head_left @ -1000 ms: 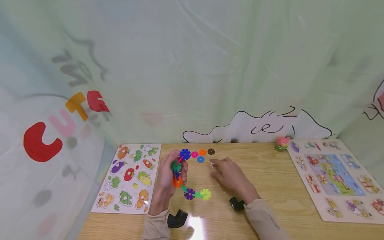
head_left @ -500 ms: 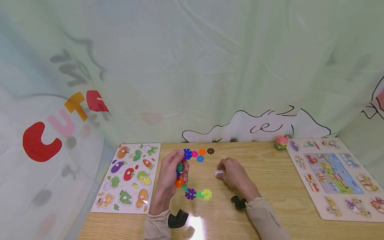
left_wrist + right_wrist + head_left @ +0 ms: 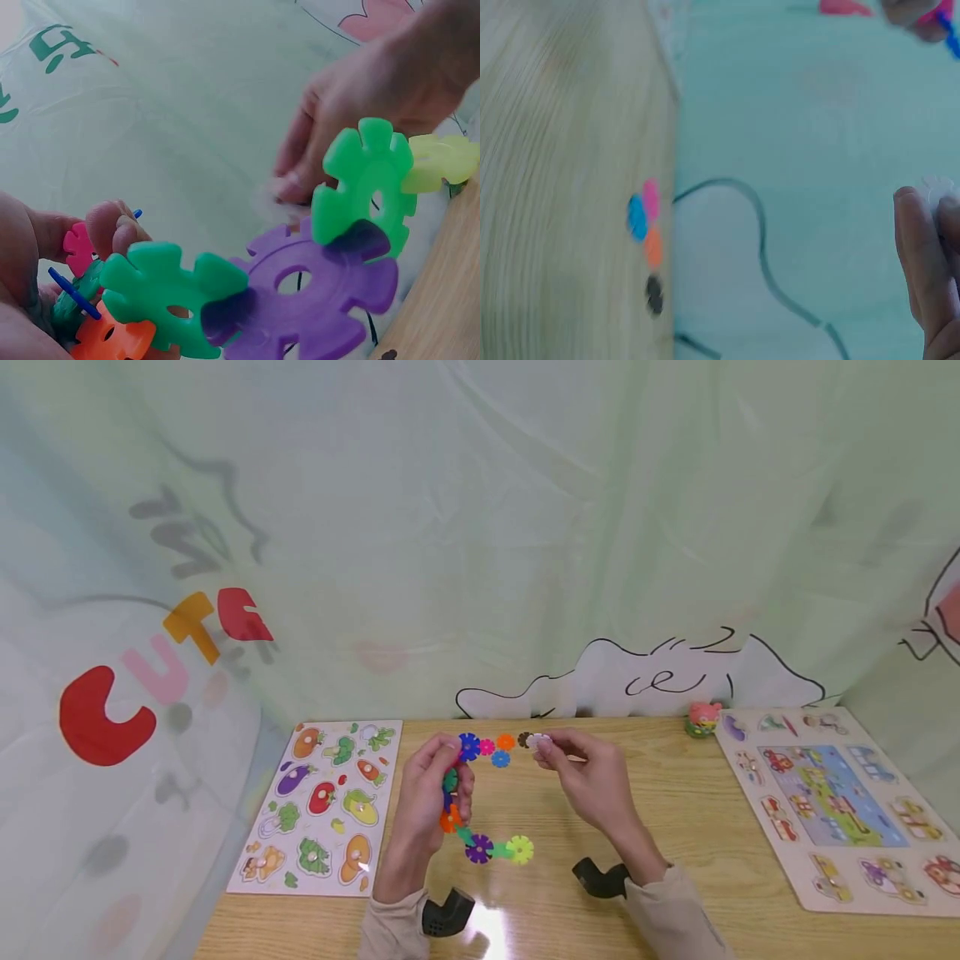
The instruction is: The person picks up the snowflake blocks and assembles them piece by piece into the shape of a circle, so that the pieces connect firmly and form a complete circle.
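My left hand grips a chain of interlocked plastic snowflake discs, raised above the table. A dark blue disc tops the chain at the thumb. Below the fingers hang an orange disc, a purple disc and a yellow-green disc. Green discs link them; part of the chain is hidden by the palm. My right hand pinches a white snowflake disc between thumb and fingers, held up right of the chain. In the right wrist view the white disc shows between the fingertips.
Loose pink, orange, light blue and brown discs lie at the table's back edge. A vegetable puzzle board is at left, a vehicle puzzle board at right. A small pink figurine stands beside it.
The right hand has picked up the white disc from the table and lifted it up toward the chain's top end. The left hand's fingers shifted slightly on the chain, which stays nearly in place.
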